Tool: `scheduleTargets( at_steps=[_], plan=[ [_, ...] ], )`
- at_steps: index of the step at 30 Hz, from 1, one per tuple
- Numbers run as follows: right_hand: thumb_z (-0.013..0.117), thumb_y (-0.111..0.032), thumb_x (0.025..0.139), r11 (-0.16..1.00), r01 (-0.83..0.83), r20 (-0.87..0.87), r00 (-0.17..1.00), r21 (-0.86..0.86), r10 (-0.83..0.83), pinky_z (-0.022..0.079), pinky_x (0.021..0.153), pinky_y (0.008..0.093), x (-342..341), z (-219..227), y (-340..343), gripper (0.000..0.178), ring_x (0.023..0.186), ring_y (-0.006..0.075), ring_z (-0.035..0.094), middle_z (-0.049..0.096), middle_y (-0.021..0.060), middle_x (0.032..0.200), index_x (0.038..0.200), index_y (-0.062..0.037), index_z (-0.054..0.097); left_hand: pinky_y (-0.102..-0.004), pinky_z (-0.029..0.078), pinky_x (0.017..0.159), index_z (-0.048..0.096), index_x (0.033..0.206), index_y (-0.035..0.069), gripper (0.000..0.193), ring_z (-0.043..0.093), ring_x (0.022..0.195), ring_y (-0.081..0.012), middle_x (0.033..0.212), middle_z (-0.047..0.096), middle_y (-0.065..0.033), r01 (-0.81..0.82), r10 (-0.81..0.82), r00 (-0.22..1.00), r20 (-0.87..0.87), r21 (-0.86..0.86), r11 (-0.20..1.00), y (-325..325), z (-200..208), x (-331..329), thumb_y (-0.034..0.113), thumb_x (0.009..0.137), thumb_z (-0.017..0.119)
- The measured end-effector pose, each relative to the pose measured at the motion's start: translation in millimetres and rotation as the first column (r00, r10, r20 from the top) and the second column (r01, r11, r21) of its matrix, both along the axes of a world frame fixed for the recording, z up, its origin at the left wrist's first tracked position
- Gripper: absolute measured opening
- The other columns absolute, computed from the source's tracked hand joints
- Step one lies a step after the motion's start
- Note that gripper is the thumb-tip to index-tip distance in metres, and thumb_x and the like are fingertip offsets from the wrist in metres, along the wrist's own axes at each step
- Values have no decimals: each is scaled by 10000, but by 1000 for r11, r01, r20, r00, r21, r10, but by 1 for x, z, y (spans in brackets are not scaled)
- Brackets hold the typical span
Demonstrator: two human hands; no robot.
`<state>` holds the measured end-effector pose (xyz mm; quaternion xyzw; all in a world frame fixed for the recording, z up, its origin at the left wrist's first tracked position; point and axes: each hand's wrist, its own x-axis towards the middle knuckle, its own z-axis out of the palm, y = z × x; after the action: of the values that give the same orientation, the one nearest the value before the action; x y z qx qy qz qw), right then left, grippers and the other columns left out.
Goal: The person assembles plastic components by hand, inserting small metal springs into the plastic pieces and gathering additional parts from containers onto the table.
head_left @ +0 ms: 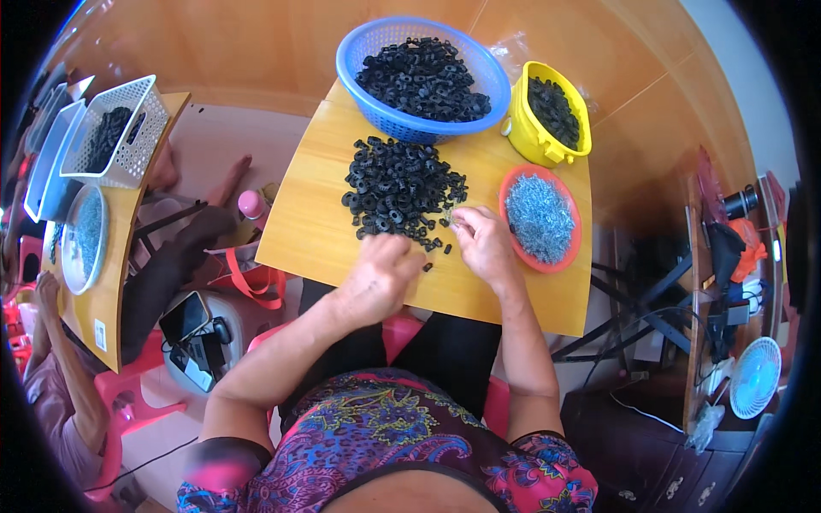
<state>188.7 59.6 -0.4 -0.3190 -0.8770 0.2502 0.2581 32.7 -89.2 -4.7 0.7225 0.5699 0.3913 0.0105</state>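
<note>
A loose pile of small black plastic parts [402, 186] lies in the middle of the wooden table [304, 201]. My left hand [379, 272] is closed at the near edge of this pile, its fingertips hidden behind the knuckles. To its right, my right hand [485, 244] is pinched at the pile's lower right; whatever sits between thumb and finger is too small to name. Beside that hand stands a red-orange plate [510, 178] heaped with small silvery metal pieces [540, 219]. A few single black parts are scattered between my hands.
Behind the pile stand a blue basket [363, 101] and a yellow tub [526, 137], both holding black parts. At the left, another person [73, 376] sits by a second table [120, 248] with a white basket [154, 128]. A small fan [755, 377] stands far right.
</note>
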Motion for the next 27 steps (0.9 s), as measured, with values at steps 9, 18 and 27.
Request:
scheduleTargets(
  at_steps=[9,18,27],
  plan=[
    [639,24,753,988,71,-7,997,137,-71,502,678,342,3,-15,6,218,720,270,625,632,163,866,970,9,648,-403,416,771,651,991,51,339,533,873,-299,964,548,-118,-323,325,945,33,-40,945,6,-7,-52,81,658,711],
    [653,1,763,994,31,31,999,102,-34,488,676,368,-2,-13,2,198,755,318,608,609,175,859,961,-7,655,-381,389,708,671,818,79,175,510,846,-260,863,553,-40,-297,298,954,-23,34,954,18,-25,-43,91,645,696],
    [606,75,757,986,24,-17,1000,165,-21,479,690,398,10,-18,2,147,787,358,586,587,186,853,891,18,586,-375,381,703,630,765,72,115,502,830,-260,845,536,-61,-289,293,956,-25,114,951,22,-18,-38,74,656,666]
  ],
)
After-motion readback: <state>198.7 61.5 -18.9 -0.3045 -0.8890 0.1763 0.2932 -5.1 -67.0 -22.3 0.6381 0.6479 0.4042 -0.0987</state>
